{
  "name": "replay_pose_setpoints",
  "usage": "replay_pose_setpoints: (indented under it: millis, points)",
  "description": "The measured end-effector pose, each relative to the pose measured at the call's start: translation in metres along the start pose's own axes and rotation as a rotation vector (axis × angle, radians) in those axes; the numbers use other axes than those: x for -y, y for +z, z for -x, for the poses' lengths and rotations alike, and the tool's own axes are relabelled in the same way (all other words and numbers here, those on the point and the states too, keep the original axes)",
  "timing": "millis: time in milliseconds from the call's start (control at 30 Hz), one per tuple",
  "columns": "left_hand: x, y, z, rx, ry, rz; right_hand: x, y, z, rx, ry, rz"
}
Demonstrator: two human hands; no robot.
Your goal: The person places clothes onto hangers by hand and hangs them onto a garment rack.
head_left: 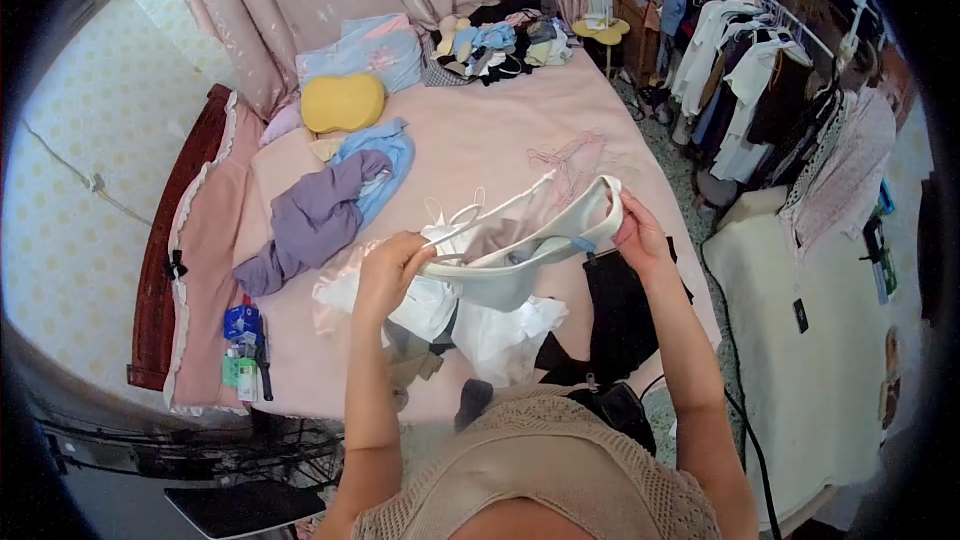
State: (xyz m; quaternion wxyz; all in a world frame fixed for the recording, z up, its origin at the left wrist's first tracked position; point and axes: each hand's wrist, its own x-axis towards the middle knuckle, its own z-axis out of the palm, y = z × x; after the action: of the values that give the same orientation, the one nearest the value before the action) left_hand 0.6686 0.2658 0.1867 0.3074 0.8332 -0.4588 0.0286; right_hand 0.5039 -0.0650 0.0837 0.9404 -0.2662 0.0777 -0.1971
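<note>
Stretched between my two hands above the bed is a white strappy garment (500,285), like a bra or camisole, with a grey-looking inside and a small blue patch near its right part. My left hand (393,265) pinches its left end. At the other end, the fingers of my right hand (643,232) grip the raised white edge. Below the garment lie crumpled white clothes (510,335), and a black garment (620,310) is under my right hand. A sheer pink lacy piece (575,162) rests on the bed just beyond.
The pink bed (480,125) holds a purple garment (318,208), a yellow pillow (343,102) and a clothes pile (500,45) at the far end. Small boxes and bottles (243,350) stand at the left edge. A rack of hanging clothes (745,70) is on the right.
</note>
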Motion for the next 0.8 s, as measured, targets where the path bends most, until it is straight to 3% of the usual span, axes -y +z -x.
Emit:
replay_pose_setpoints:
  millis: [300, 367, 433, 500, 533, 567, 633, 767, 800]
  points:
    - [0.0, 0.009, 0.009, 0.097, 0.052, 0.014, -0.005, 0.049, -0.004, 0.135, 0.077, 0.359]
    - [-0.002, 0.008, 0.008, 0.135, 0.037, -0.009, -0.003, 0.063, -0.001, 0.121, 0.122, 0.686]
    - [-0.002, 0.008, 0.008, 0.174, 0.023, -0.032, -0.006, 0.069, 0.002, 0.165, 0.14, 0.778]
    - [0.002, 0.011, 0.008, 0.16, 0.079, -0.005, -0.014, 0.069, 0.0, 0.249, 0.038, 0.96]
    - [0.002, 0.012, 0.008, 0.159, 0.079, -0.004, -0.012, 0.071, 0.0, 0.235, -0.055, 1.258]
    - [0.001, 0.012, 0.008, 0.146, 0.09, -0.011, -0.009, 0.074, 0.002, 0.235, -0.055, 1.26]
    - [0.0, 0.013, 0.008, 0.133, 0.1, -0.016, -0.002, 0.09, 0.008, 0.172, -0.167, 1.669]
    - [-0.001, 0.013, 0.006, 0.114, 0.115, -0.053, 0.0, 0.092, 0.009, 0.096, -0.329, 1.681]
    - [0.0, 0.013, 0.006, 0.1, 0.114, -0.047, -0.001, 0.088, 0.007, 0.241, -0.566, 1.749]
